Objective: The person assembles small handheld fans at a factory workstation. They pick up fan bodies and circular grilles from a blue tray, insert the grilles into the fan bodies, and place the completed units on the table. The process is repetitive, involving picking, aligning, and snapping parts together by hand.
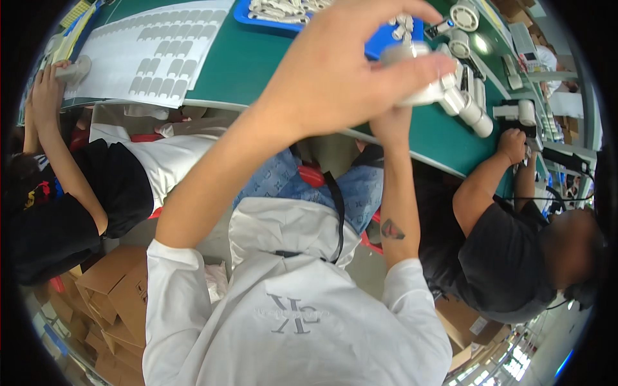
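My left hand [344,67] reaches across to the right, its thumb and fingers curved round a white, rounded plastic device [412,56] that is blurred by motion. Just beneath it, my right hand [391,125] comes up from below and appears to hold the lower side of the same device; its fingers are mostly hidden. Right beside the hands, several white plastic devices [473,116] with tube-like bodies and round heads lie on the green table [238,61].
A blue tray [273,22] of small white parts stands at the far side, partly behind my left hand. A white sheet [122,48] with rows of grey shapes lies left. Co-workers sit on both sides; one person's hand [512,147] works at the right. Cardboard boxes [116,289] stand behind.
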The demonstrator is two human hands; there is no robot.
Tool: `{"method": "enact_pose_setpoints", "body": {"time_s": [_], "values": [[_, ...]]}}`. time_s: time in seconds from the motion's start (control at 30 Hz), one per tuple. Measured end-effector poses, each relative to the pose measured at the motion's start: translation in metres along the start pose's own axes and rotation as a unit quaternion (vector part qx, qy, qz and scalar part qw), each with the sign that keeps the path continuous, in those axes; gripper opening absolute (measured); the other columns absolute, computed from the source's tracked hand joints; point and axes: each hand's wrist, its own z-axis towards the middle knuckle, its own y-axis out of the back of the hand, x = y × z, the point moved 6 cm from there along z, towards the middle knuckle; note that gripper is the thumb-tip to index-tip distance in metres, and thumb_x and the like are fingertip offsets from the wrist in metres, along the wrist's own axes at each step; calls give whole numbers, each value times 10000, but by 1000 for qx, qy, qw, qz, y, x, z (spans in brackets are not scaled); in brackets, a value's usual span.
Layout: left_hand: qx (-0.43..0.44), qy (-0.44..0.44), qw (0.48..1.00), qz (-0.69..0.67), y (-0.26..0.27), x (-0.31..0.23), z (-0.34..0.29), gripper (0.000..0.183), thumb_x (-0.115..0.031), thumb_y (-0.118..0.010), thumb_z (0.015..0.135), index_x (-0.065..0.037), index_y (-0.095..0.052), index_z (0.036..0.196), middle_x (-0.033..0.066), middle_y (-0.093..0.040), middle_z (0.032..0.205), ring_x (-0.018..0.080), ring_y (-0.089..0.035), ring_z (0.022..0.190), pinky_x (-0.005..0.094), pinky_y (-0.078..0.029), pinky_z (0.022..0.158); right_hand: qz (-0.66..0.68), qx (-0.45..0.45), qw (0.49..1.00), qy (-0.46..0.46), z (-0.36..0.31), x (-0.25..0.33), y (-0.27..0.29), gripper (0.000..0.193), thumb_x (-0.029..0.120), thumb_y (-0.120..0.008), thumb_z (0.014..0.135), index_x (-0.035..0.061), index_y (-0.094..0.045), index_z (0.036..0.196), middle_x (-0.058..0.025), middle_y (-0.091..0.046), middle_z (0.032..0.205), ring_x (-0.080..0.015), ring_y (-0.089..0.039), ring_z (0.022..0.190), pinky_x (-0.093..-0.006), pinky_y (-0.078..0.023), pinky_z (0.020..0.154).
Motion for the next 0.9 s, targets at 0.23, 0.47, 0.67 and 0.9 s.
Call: {"method": "enact_pose_setpoints", "body": {"time_s": [0.23, 0.47, 0.67, 0.9], "values": [[2, -29, 997, -69, 9, -15, -3, 478, -240, -699, 883, 30, -558, 1251, 201, -594, 1222, 277, -572, 1144, 362, -427, 995, 75, 9, 996, -48, 6, 38, 4, 357, 69, -679, 794, -17, -568, 1122, -90, -645, 924, -126, -611, 746, -288, -493, 665], [37, -50, 992, -114, 20, -42, 6, 494, -225, -673, 920, 21, -514, 1318, 180, -587, 1210, 256, -568, 1142, 361, -441, 973, 239, 143, 957, -84, -28, 104, 1, 434, 96, -667, 760, -42, -529, 1148, -144, -639, 978, -183, -624, 756, -313, -507, 656], [30, -24, 983, -180, 18, -35, 5, 509, -238, -663, 931, 18, -495, 1337, 178, -571, 1231, 258, -570, 1147, 360, -444, 975, 286, 136, 942, -108, -41, 114, -4, 616, 80, -668, 720, -54, -459, 1283, -180, -622, 1084, -184, -614, 819, -305, -512, 688], [30, -14, 977, -210, 12, -32, 4, 526, -253, -653, 944, 15, -473, 1360, 175, -553, 1256, 260, -571, 1152, 359, -449, 978, 281, 138, 944, -104, -45, 121, -4, 646, 99, -647, 730, -62, -438, 1320, -199, -603, 1131, -177, -605, 840, -292, -517, 696]]}}
